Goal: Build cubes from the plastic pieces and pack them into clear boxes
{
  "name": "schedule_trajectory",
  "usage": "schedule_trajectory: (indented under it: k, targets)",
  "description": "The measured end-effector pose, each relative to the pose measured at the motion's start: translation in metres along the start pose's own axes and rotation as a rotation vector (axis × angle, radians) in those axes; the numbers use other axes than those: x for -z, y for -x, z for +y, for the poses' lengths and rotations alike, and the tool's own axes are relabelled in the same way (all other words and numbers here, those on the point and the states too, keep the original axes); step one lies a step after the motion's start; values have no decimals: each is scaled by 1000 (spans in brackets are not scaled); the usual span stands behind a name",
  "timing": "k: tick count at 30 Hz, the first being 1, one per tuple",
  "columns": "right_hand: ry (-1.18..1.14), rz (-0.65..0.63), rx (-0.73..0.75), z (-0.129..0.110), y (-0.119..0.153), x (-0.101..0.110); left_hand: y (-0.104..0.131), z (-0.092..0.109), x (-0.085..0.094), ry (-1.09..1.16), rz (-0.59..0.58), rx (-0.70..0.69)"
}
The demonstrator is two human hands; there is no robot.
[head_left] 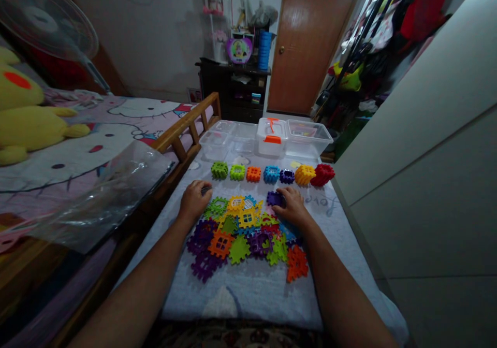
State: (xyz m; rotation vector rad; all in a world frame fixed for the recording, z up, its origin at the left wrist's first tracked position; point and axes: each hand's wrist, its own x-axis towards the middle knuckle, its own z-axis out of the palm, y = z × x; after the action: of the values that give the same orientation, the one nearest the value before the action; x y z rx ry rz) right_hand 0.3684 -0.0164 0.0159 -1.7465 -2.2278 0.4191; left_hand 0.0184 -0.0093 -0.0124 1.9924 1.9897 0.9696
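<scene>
My right hand [294, 206] grips a dark purple plastic building tile [275, 199] between thumb and fingers, just above the right side of the loose pile. At the pile's left edge, my left hand [194, 201] is curled, with something dark and hard to make out between its thumb and fingers. Between my forearms lie loose interlocking tiles, among them an orange window tile [221, 244], a lime green tile [239, 249], a yellow tile [248, 217] and a purple tile [261, 243]. A red-orange tile [297, 263] lies near my right forearm.
Behind the pile runs a row of tile stacks sorted by colour, from a green stack [219, 170] to a red stack [323, 175]. Clear plastic boxes [243, 145] and a lidded box [272, 143] stand at the back. A wooden bed rail [190, 125] borders the left.
</scene>
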Motion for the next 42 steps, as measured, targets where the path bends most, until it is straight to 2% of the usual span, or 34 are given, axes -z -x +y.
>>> schedule_trajectory:
  k: [10, 16, 25, 27, 30, 33, 35, 38, 42]
  targets:
    - [107, -97, -8, -9, -7, 16, 2, 1, 0, 27, 20, 12]
    - [266, -170, 67, -22, -15, 29, 1, 0, 0, 49, 10, 22]
    - [383, -194, 85, -32, -18, 31, 1, 4, 4, 64, 1, 29]
    - [371, -181, 108, -28, -19, 35, 2, 4, 5, 67, -3, 29]
    - [347, -90, 130, -15, -27, 54, 2, 3, 4, 70, 2, 28]
    - [360, 53, 99, 4, -46, 80, 1, 3, 3, 68, 8, 33]
    - [378, 85, 72, 15, -62, 94, 1, 3, 3, 69, 7, 33]
    - [425, 31, 19, 26, -83, 102, 2, 4, 5, 77, 7, 32]
    - [467, -74, -20, 30, -99, 92, 2, 5, 6, 83, 8, 39]
